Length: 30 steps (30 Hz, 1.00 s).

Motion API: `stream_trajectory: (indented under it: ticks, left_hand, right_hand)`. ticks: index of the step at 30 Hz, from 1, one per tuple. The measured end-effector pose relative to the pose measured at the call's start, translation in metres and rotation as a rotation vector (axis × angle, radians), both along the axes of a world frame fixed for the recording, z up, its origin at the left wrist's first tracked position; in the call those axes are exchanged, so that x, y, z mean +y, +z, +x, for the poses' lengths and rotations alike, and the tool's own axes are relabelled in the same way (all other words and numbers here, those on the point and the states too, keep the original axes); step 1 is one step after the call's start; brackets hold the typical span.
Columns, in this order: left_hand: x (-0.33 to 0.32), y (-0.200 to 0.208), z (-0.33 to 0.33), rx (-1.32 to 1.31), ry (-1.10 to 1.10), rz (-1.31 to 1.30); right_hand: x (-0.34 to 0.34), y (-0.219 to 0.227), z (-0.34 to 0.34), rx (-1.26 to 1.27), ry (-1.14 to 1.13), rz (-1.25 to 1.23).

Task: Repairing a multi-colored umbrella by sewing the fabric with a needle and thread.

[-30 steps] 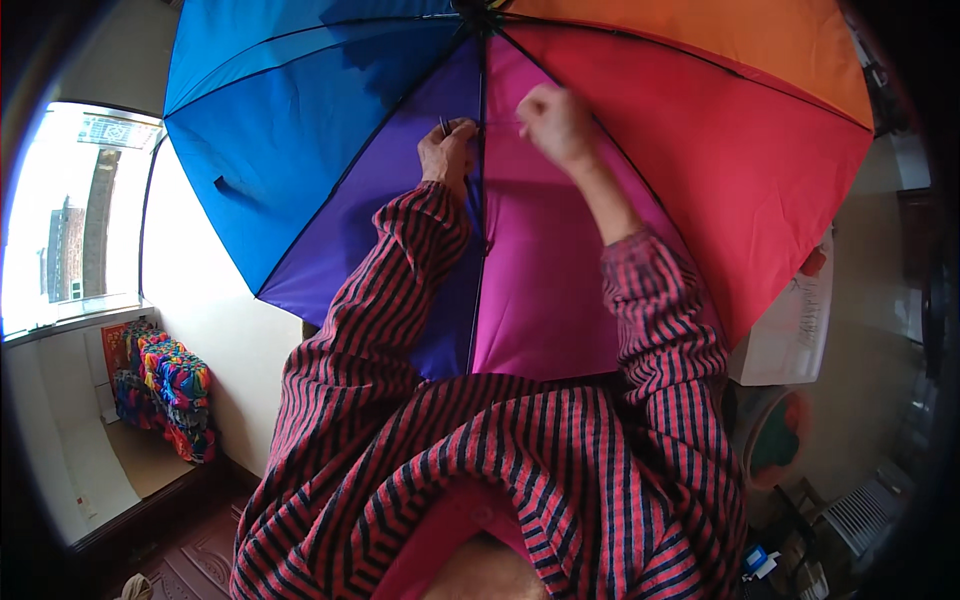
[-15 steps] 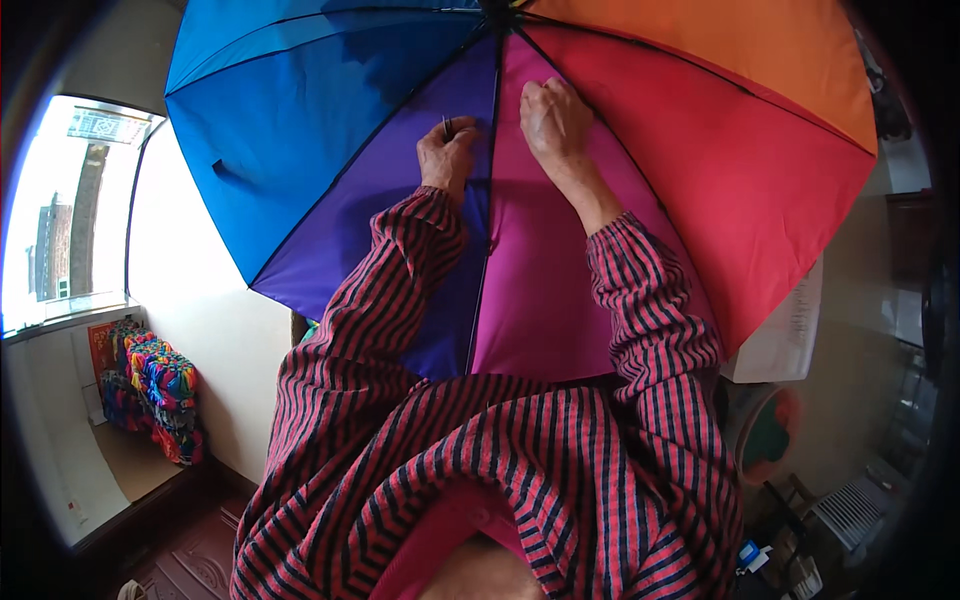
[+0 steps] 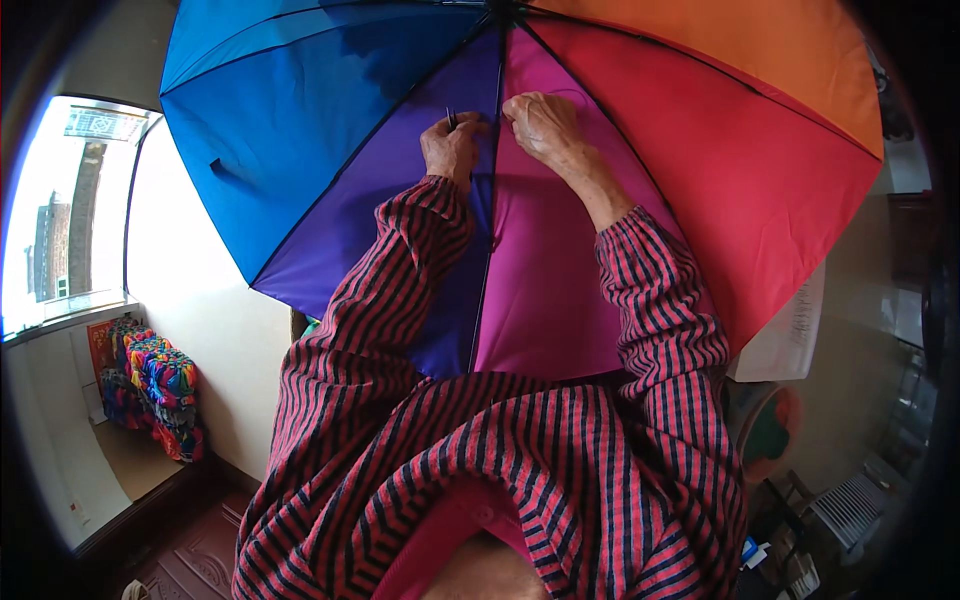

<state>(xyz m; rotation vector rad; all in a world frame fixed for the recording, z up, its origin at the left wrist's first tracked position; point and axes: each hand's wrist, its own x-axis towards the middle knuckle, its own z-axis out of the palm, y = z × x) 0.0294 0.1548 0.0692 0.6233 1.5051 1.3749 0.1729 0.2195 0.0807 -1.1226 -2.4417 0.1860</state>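
My left hand point(image 3: 450, 150) is closed on a slim, dark metal tool point(image 3: 450, 118) over the purple panel point(image 3: 345, 220) of the open, rainbow-coloured fabric umbrella point(image 3: 530, 200) before me; my right hand's point(image 3: 545, 125) fingers bunch together over its magenta panel point(image 3: 555, 280), their pinch hidden.

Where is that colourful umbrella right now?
In the head view, the open umbrella fills the top centre, the left hand at its purple panel and the right hand at its pink one.
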Motion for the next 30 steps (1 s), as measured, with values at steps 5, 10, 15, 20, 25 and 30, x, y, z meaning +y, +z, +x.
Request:
stream_trajectory:
  ticks: [5,10,15,20,25,30]
  left_hand:
    - [0.005,0.005,0.008,-0.001,-0.018,-0.037]
    - [0.018,0.010,0.016,0.063,-0.004,-0.103]
    - [0.026,-0.011,0.012,0.092,0.087,-0.024]
    - [0.020,-0.017,0.018,0.067,0.250,-0.018]
    - [0.020,-0.017,0.013,-0.057,0.151,0.004]
    - [0.020,-0.017,0.010,-0.143,0.087,-0.030]
  right_hand:
    - [0.010,-0.005,-0.003,0.012,0.113,0.113]
    - [0.010,-0.012,0.002,0.165,0.148,0.244]
    - [-0.008,-0.014,-0.007,0.154,-0.019,0.192]
    - [-0.020,-0.013,-0.010,0.207,-0.168,0.125]
    - [-0.019,-0.011,-0.008,0.188,-0.191,0.115]
    - [-0.020,-0.012,-0.008,0.190,-0.194,0.096]
